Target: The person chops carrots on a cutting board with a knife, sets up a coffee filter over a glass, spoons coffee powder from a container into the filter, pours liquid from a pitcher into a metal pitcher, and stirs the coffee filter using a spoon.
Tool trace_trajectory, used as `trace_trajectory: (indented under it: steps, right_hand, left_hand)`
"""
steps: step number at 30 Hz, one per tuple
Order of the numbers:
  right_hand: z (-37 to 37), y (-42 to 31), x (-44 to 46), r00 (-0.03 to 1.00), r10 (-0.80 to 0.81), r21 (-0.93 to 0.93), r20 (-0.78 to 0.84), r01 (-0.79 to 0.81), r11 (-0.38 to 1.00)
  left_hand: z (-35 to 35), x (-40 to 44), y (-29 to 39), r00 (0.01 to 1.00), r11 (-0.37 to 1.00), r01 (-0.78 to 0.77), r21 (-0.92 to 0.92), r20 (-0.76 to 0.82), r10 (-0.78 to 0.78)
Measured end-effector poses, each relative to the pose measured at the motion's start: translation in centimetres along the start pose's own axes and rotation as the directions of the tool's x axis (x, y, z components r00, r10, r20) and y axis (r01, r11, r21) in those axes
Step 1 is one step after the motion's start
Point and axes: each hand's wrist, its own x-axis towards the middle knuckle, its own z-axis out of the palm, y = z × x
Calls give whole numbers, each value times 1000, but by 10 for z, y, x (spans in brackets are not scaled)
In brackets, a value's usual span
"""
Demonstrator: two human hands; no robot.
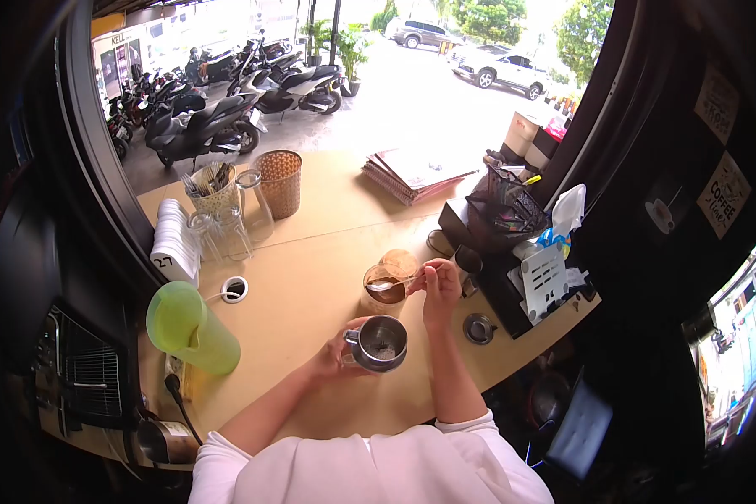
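My left hand (pixel 342 351) is closed around a metal cup (pixel 380 344) with a handle, held above the counter near my body. A little pale matter lies at the cup's bottom. In my right hand (pixel 438 287) is a spoon (pixel 384 286), pinched by its handle, its bowl over an open jar (pixel 370 299) of brown powder. The jar's round lid (pixel 400 263) shows just behind it. Whether the spoon touches the powder is hard to tell.
On the counter (pixel 311 260), a green pitcher (pixel 214 340) and glasses (pixel 227 235) stand left. Behind are a woven basket (pixel 280 185) and stacked menus (pixel 412 178). A small metal piece (pixel 479 328) and a black organiser (pixel 506 210) are right.
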Motion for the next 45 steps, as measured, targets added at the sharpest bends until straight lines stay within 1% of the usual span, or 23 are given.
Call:
trace_trajectory:
  steps: [1,2,4,11,18,20,22,25,26,28,30,33,36,39,42,45]
  right_hand:
    - [0,-1,-1,1000,-1,10,-4,1,1000]
    - [1,-1,-1,1000,-6,0,-10,6,1000]
    - [0,1,0,1000,-20,-19,-23,20,1000]
    - [-6,2,3,997,-57,-24,-55,56,998]
    - [-10,4,5,990,-77,-6,-118,77,997]
    - [-10,4,5,988,-73,5,-137,74,997]
    - [-12,6,5,985,-70,14,-155,73,997]
    - [-13,8,4,983,-52,9,-178,54,998]
    - [-14,8,4,985,-48,6,-166,50,999]
    - [-15,9,3,989,-39,1,-143,39,999]
    - [-12,11,1,990,-36,-18,-138,34,999]
    - [-8,12,0,991,-42,-29,-128,39,999]
    - [-8,12,0,988,-49,-23,-148,46,999]
    - [-10,9,2,984,-40,0,-173,41,999]
    - [-13,9,3,978,-26,30,-207,33,999]
    - [-16,8,5,966,-14,83,-260,36,996]
  left_hand:
    - [-1,0,1,995,977,96,-193,12,-96]
    - [-4,1,3,982,907,188,-376,42,-186]
    - [-6,1,9,960,800,268,-537,83,-266]
    - [-5,2,6,979,877,198,-437,44,-199]
    - [-3,0,5,981,875,179,-449,15,-193]
    - [-2,-1,-1,966,804,233,-546,35,-256]
    - [-1,-2,-9,965,798,236,-555,33,-262]
    - [0,-4,-15,976,857,192,-478,5,-216]
    - [0,-5,-15,975,855,196,-481,1,-223]
    - [0,-5,-13,983,904,152,-401,-30,-179]
    - [-1,-3,-7,996,974,50,-221,-67,-66]
    - [-5,1,7,977,893,201,-402,20,-210]
    - [-4,-1,-2,998,983,59,-172,-16,-62]
    - [-5,0,-7,989,938,147,-313,20,-149]
    - [-5,-1,0,999,993,3,-115,-44,-8]
    - [-4,0,2,999,997,-17,-70,-44,14]
